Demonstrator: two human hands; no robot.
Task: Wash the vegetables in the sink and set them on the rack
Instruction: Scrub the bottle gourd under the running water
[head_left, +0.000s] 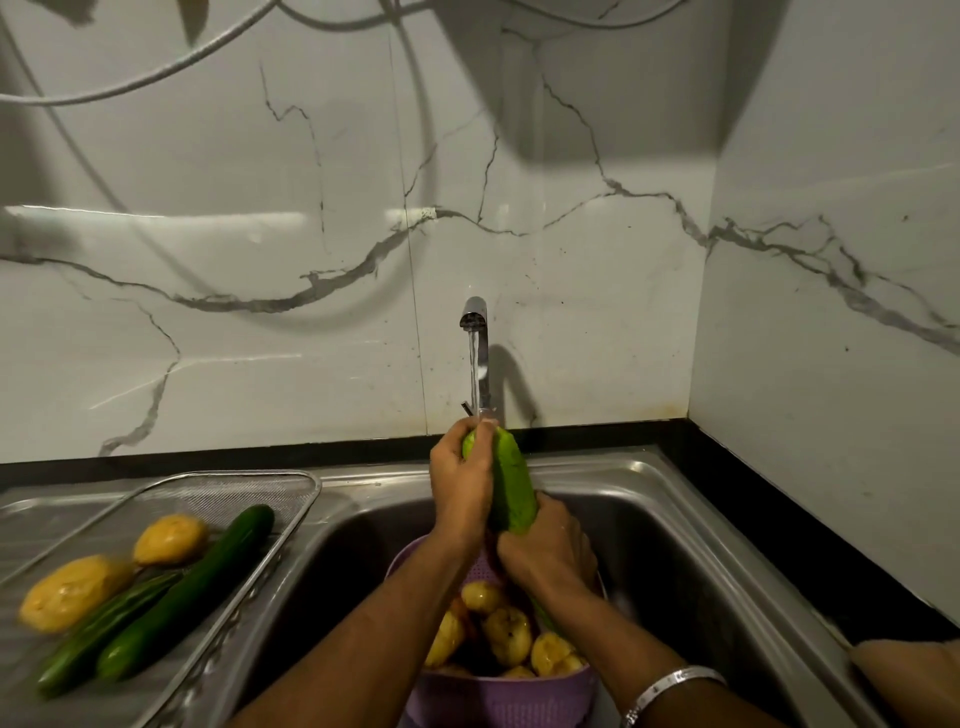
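Note:
I hold a light green cucumber (511, 483) upright under the running tap (480, 353) above the steel sink (691, 545). My left hand (462, 486) grips its upper part, fingers curled round the top. My right hand (545, 551) grips its lower end. Below my hands, a purple colander (498, 696) in the sink holds several yellow potatoes (506, 631). On the left drainboard, a wire mesh rack (234, 483) carries two dark green cucumbers (192, 592) and two yellow potatoes (169, 540).
A white marble-patterned wall rises behind the sink and on the right. A black counter edge (753, 493) runs around the sink. A silver bangle (675, 686) circles my right wrist. A brown object (909, 670) sits at the lower right.

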